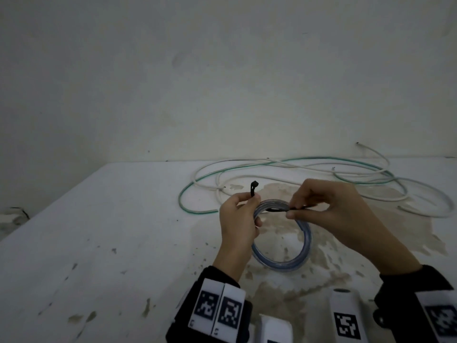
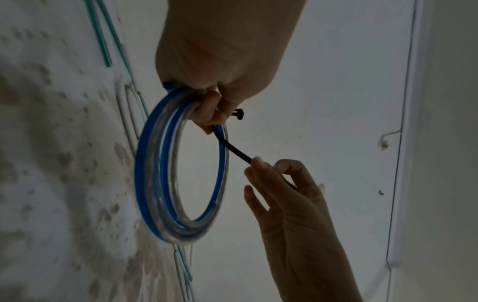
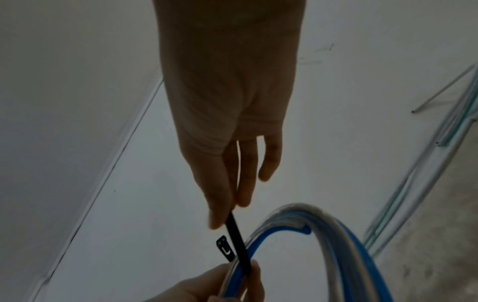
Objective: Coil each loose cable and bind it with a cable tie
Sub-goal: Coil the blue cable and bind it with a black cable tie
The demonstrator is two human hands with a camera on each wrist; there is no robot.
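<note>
Blue coil held up for tying, black tie half threaded.

Left hand curled round the blue coiled cable at its upper left, also gripping the head end of the black cable tie, head poking up past the fingers. Right hand pinching the tie's tail between thumb and fingertips, strap crossing the coil's top. Lifted just over the stained white table. Loose green cable and white cable sprawled on the far right.
</note>
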